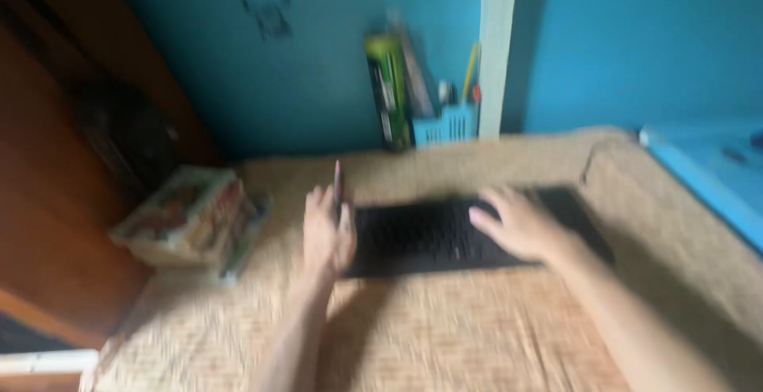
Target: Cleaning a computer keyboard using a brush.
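In the blurred head view, a black keyboard (469, 233) is seen lying near the middle of the cloth-covered tabletop (477, 336). The left hand (326, 233) is closed around a thin pen (338, 185) at the keyboard's left end. The right hand (517, 221) is laid flat on the keys, fingers loosely spread. A stack of books (191, 217) is set at the left edge, and a blue basket (447, 126) at the far edge.

Green upright package (387, 90) against wall (318, 58)
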